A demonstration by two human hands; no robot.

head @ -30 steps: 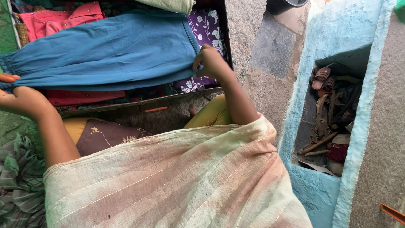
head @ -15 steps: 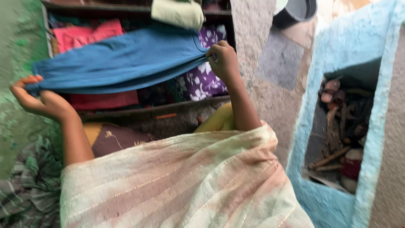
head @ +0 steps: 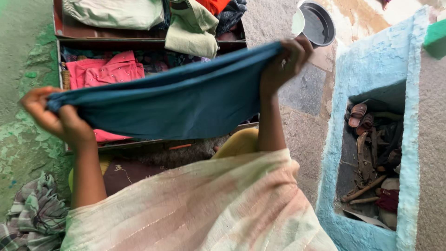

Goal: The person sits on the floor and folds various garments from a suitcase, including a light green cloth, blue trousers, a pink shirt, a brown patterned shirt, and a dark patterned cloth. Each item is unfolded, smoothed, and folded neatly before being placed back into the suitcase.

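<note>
I hold a blue cloth [head: 176, 102] stretched out in front of me. My left hand [head: 58, 118] pinches its left end and my right hand [head: 283, 62] grips its right end higher up, so the cloth slopes upward to the right. Behind it is a shelf unit [head: 58, 60] stuffed with folded clothes, among them a pink garment [head: 104, 69] and pale green ones [head: 193, 30]. A pale striped drape [head: 195, 204] covers my front below the arms.
A blue-painted wall niche [head: 371, 162] on the right holds sandals and sticks. A dark metal pot [head: 320, 23] sits on the floor at the top. A checked cloth [head: 32, 218] lies crumpled at the lower left, by a green painted wall.
Both hands have lifted the blue cloth higher and pulled it tauter, the right hand rising most. The view has shifted, showing the upper shelf and the pot.
</note>
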